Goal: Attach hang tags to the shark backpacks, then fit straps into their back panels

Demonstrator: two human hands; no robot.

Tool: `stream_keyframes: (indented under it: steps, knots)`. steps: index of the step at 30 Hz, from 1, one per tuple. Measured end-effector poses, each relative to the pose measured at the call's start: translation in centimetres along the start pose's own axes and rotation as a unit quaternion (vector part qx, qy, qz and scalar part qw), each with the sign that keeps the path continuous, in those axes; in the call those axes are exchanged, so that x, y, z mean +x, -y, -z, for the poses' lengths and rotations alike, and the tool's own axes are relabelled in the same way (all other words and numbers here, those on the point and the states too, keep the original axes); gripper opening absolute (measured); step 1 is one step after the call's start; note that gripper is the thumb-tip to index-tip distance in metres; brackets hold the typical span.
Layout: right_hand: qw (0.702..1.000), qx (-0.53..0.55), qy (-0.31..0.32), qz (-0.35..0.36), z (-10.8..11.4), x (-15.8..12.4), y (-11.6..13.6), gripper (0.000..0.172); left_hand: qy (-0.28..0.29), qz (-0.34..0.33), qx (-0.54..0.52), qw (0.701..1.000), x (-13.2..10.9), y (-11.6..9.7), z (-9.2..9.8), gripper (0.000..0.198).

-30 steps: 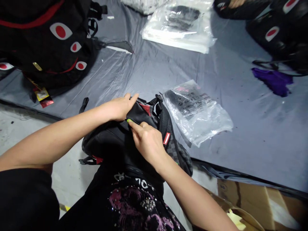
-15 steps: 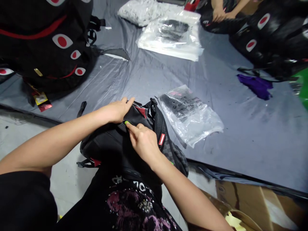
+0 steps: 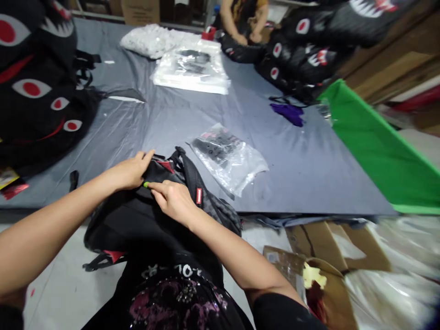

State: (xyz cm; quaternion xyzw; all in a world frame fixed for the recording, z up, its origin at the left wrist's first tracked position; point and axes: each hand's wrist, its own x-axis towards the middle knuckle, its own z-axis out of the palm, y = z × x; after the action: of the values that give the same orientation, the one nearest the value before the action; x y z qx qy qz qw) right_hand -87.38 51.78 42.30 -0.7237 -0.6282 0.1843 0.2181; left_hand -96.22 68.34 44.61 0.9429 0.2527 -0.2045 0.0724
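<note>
A black backpack [image 3: 127, 220] with a checkered side and red trim leans at the table's front edge, against my body. My left hand [image 3: 132, 172] grips its upper part, fingers reaching over the far edge and the thumb mostly hidden. Beside it, my right hand [image 3: 173, 199] pinches a small bright green zipper pull [image 3: 146, 184] between thumb and forefinger. A strap with a red label [image 3: 199, 196] runs just right of that hand. Beyond the backpack lies a clear plastic bag [image 3: 237, 160] with dark printing.
Black backpacks with red-eye patches [image 3: 32, 88] are piled at the left; more [image 3: 292, 55] stand at the far right. White plastic bags [image 3: 190, 68] and a purple cloth [image 3: 288, 113] lie on the grey-covered table [image 3: 302, 169]. A green panel [image 3: 385, 151] borders it. Another person's hands [image 3: 247, 39] work at the back.
My view has swung right and up, so more of the green panel and the boxes shows. Both hands keep their places on the backpack, with little visible movement along it.
</note>
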Motion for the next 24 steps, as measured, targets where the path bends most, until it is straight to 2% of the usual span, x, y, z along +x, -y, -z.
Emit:
stream_keyframes:
  steps: [2, 3, 5, 7, 9, 10, 11, 13, 16, 18, 20, 23, 24]
  knots:
    - [0.995, 0.092, -0.033, 0.004, 1.0, -1.1, -1.6, 0.036, -0.007, -0.008, -0.002, 1.0, 0.1, 0.3, -0.1, 0.093]
    - [0.988, 0.138, -0.073, -0.005, 1.8, -2.0, -2.8, 0.038, -0.012, -0.012, -0.006, 1.0, 0.2, 0.4, -0.2, 0.093]
    - [0.953, 0.224, -0.199, -0.044, 3.6, -4.7, -6.0, 0.045, -0.018, -0.013, -0.013, 1.0, 0.1, 0.6, -0.3, 0.093]
    - [0.875, 0.301, -0.362, -0.114, 5.3, -7.7, -10.2, 0.046, -0.016, -0.009, -0.016, 1.0, 0.1, 0.6, -0.4, 0.093]
    - [0.773, 0.381, -0.483, -0.154, 6.3, -10.6, -14.8, 0.04, -0.012, -0.006, -0.018, 1.0, 0.2, 0.6, -0.5, 0.094]
    - [0.739, 0.424, -0.486, -0.192, 6.5, -11.7, -17.1, 0.035, -0.012, -0.006, -0.02, 1.0, 0.2, 0.6, -0.6, 0.095]
    - [0.729, 0.442, -0.469, -0.23, 6.5, -12.7, -19.2, 0.032, -0.014, -0.007, -0.022, 1.0, 0.3, 0.7, -0.7, 0.095]
    - [0.736, 0.436, -0.445, -0.265, 6.0, -14.0, -22.5, 0.043, -0.018, -0.01, -0.025, 0.999, 0.4, 0.8, -0.8, 0.095]
    - [0.778, 0.363, -0.425, -0.287, 5.3, -14.5, -25.4, 0.053, -0.024, -0.01, -0.026, 0.999, 0.3, 0.8, -0.9, 0.094]
    - [0.817, 0.288, -0.404, -0.293, 5.2, -14.0, -26.3, 0.047, -0.026, -0.008, -0.026, 0.999, 0.2, 0.6, -0.8, 0.094]
    - [0.866, 0.205, -0.359, -0.282, 5.4, -13.0, -26.9, 0.033, -0.024, -0.007, -0.027, 0.999, 0.1, 0.4, -0.6, 0.095]
    - [0.937, 0.098, -0.238, -0.236, 5.4, -10.3, -27.0, 0.005, -0.02, -0.001, -0.03, 0.999, 0.0, 0.1, -0.4, 0.095]
    - [0.954, 0.068, -0.194, -0.218, 5.2, -9.0, -26.9, 0.006, -0.019, 0.002, -0.031, 0.999, 0.0, 0.0, -0.4, 0.095]
